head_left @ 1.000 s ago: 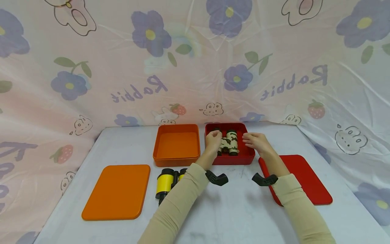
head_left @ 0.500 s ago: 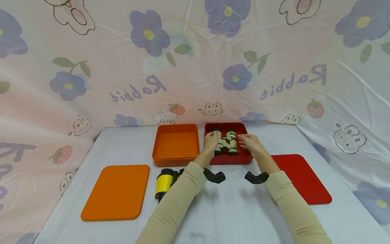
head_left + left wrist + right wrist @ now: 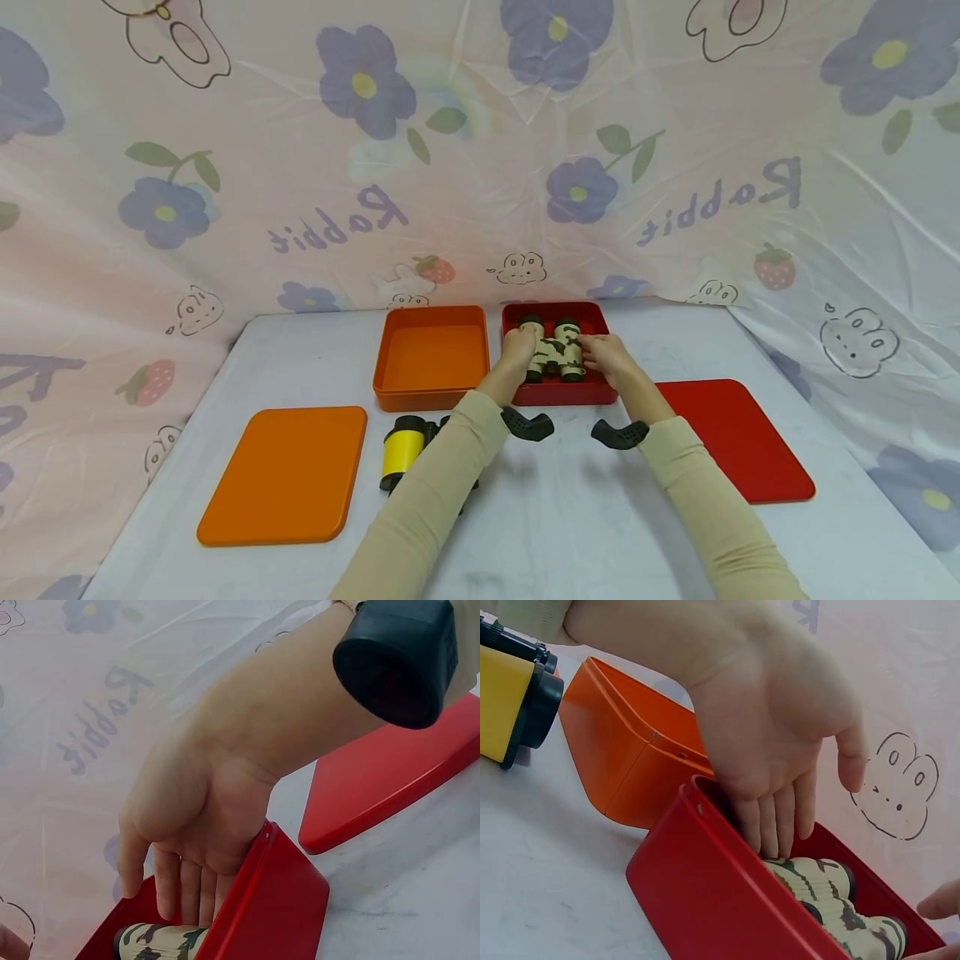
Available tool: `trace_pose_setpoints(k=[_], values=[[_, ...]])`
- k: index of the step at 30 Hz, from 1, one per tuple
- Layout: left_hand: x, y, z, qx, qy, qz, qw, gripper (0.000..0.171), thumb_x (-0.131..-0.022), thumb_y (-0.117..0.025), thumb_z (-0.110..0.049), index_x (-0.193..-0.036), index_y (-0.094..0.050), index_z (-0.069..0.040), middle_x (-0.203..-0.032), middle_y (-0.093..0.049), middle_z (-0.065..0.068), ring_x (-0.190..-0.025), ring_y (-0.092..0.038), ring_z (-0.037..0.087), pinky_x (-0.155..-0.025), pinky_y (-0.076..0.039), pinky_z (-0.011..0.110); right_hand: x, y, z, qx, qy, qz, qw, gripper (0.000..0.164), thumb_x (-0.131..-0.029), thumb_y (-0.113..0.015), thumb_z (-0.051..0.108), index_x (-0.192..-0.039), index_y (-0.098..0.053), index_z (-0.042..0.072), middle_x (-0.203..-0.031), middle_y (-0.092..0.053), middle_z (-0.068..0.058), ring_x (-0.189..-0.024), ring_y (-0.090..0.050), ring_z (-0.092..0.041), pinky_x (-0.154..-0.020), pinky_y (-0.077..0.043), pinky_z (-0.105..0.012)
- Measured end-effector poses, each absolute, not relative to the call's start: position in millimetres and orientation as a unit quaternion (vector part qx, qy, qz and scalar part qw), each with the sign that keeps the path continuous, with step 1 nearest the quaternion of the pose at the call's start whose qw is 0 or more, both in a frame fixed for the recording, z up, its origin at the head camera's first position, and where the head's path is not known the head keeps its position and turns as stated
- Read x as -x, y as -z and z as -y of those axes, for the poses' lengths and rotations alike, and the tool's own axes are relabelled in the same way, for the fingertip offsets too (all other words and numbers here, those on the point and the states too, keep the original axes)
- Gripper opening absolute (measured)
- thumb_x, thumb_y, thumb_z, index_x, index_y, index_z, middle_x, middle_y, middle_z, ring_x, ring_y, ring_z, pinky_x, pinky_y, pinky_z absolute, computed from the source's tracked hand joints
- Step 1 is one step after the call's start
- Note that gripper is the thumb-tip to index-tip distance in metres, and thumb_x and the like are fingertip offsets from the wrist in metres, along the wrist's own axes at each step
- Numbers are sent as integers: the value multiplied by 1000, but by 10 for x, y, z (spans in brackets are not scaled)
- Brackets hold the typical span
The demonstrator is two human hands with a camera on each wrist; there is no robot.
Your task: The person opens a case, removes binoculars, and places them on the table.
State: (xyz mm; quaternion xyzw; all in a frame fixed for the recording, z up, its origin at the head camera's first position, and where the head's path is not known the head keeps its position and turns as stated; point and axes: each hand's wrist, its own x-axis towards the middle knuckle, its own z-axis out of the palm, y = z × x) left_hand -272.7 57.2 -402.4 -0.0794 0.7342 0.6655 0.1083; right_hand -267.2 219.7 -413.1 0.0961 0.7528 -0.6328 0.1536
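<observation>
Camouflage-patterned binoculars (image 3: pixel 552 350) lie in the red box (image 3: pixel 611 393), flat on its floor. My left hand (image 3: pixel 516 352) reaches over the left wall, its fingers pointing down beside the left barrel. In the right wrist view this left hand (image 3: pixel 772 727) has straight fingers, the thumb held apart. On the opposite side my right hand (image 3: pixel 609 357) reaches in, fingertips at the right barrel. Seen in the left wrist view, the right hand (image 3: pixel 202 817) also has straight fingers dipping between box wall and binoculars (image 3: pixel 161 942). Whether the fingertips press the barrels is hidden.
An orange box (image 3: pixel 431 398) stands left of the red one. Its orange lid (image 3: pixel 281 475) lies at the front left. Yellow and black binoculars (image 3: pixel 402 450) are partly covered by my left sleeve. A red lid (image 3: pixel 738 437) rests at the right.
My right hand has moved left and down, from above the red box's right wall to the right barrel. My left hand has shifted slightly left and lower beside the left barrel.
</observation>
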Motion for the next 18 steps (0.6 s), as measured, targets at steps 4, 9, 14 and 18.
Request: trace_pose_setpoints(k=[4, 9, 14, 18], values=[[2729, 4034, -575, 78, -656, -742, 115, 53, -101, -32, -28, -142, -39, 4, -149, -41, 18, -127, -44, 28, -108, -38, 35, 2684, 4156, -2191, -100, 641, -745, 154, 55, -105, -30, 21, -151, -16, -6, -161, -12, -26, -149, -19, -40, -123, -25, -46], [2742, 4054, -586, 89, -655, -738, 140, 56, -103, -31, -29, -149, -28, 4, -156, -31, 19, -144, -32, 31, -122, -28, 45, 2675, 4164, -2207, -95, 648, -738, 164, 52, -106, -26, 19, -151, -17, -5, -160, -13, -27, -149, -18, -39, -123, -24, -46], [2758, 4075, -604, 92, -658, -733, 144, 55, -103, -32, -28, -148, -29, 5, -155, -32, 19, -142, -33, 30, -121, -28, 44, 2666, 4180, -2222, -90, 653, -733, 168, 53, -106, -26, 20, -151, -17, -6, -159, -16, -29, -149, -20, -39, -123, -24, -47], [2762, 4088, -615, 86, -660, -732, 146, 55, -103, -32, -28, -146, -31, 5, -152, -35, 20, -136, -37, 31, -118, -31, 43, 2659, 4177, -2233, -89, 652, -735, 164, 53, -105, -28, 18, -150, -18, -7, -158, -18, -29, -149, -21, -38, -123, -25, -46]])
